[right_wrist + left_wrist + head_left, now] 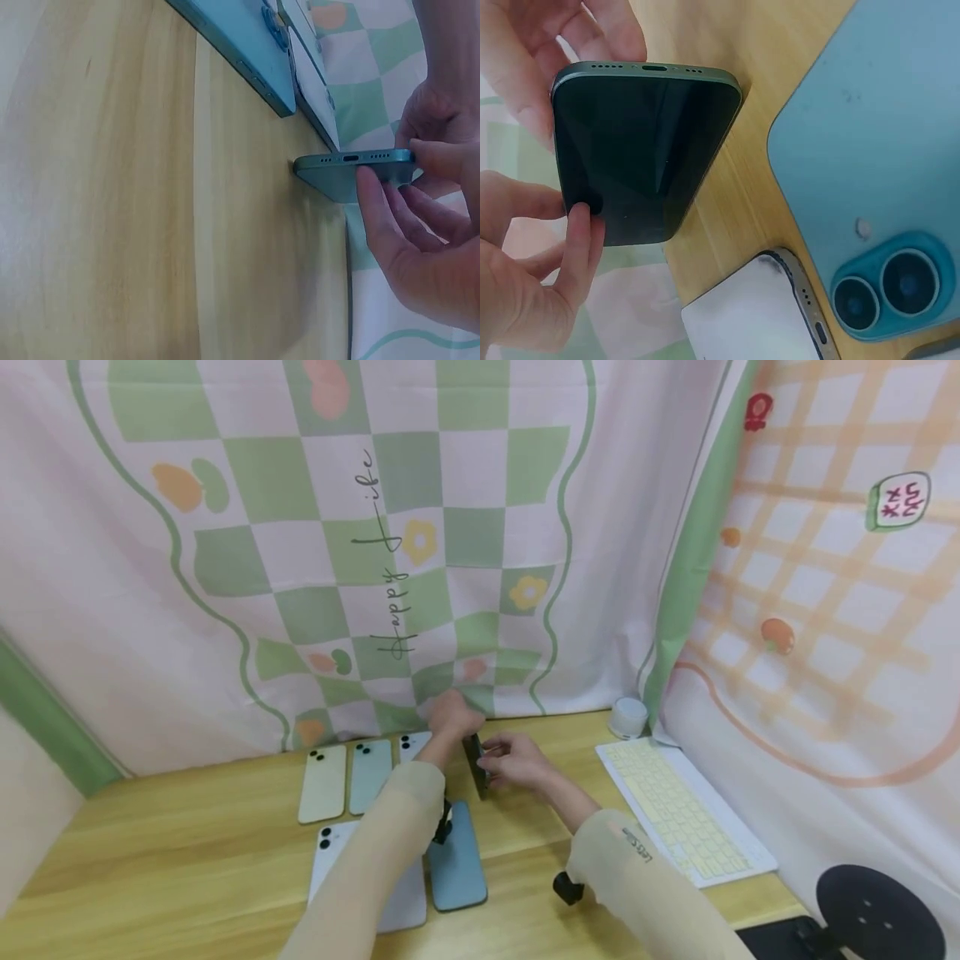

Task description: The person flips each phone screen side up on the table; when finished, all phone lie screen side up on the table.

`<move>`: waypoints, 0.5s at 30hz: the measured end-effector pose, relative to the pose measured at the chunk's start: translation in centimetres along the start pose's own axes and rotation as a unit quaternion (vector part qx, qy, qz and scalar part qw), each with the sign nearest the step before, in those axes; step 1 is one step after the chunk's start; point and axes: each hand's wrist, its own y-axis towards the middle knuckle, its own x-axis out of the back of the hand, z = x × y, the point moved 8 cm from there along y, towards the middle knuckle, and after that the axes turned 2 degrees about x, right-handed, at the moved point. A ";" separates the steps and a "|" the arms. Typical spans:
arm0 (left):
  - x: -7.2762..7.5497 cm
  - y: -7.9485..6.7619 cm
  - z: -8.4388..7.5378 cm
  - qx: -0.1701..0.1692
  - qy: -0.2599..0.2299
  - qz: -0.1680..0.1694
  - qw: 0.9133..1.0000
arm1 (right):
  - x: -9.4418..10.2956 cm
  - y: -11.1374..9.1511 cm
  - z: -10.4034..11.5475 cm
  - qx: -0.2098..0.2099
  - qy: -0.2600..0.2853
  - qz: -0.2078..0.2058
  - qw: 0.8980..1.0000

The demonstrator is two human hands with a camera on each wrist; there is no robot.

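Note:
A dark green phone (476,766) is held up on its long edge at the back of the table, its black screen (641,150) turned left. My left hand (453,714) pinches its far end between thumb and fingers. The right hand (517,762) grips the nearer end, by the charging port, with thumb and fingers on either side (352,157). Left of it, a white phone (414,743) lies partly behind the left arm. A blue phone (459,868) lies face down closer to me.
A cream phone (322,785) and a pale green phone (370,777) lie at the back left. A large pale tablet (405,902) is partly under the left sleeve. To the right are a keyboard (686,810), a small white cylinder (628,718) and a black round stand (879,914). A curtain (390,610) hangs behind.

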 end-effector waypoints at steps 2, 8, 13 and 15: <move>-0.1 0.0 0.2 -0.001 -0.011 0.002 1.000 | 0.1 0.0 0.1 -0.005 -0.006 -0.008 1.000; -1.1 0.4 0.7 0.011 -0.130 0.043 0.991 | 0.6 -0.3 0.6 -0.021 -0.047 -0.050 0.997; -2.2 0.6 1.5 0.031 -0.204 0.091 0.974 | 0.8 -0.3 0.6 -0.028 -0.060 -0.070 0.995; -2.0 0.5 1.7 0.009 -0.176 0.090 0.980 | 1.0 -0.2 0.3 -0.029 -0.057 -0.080 0.995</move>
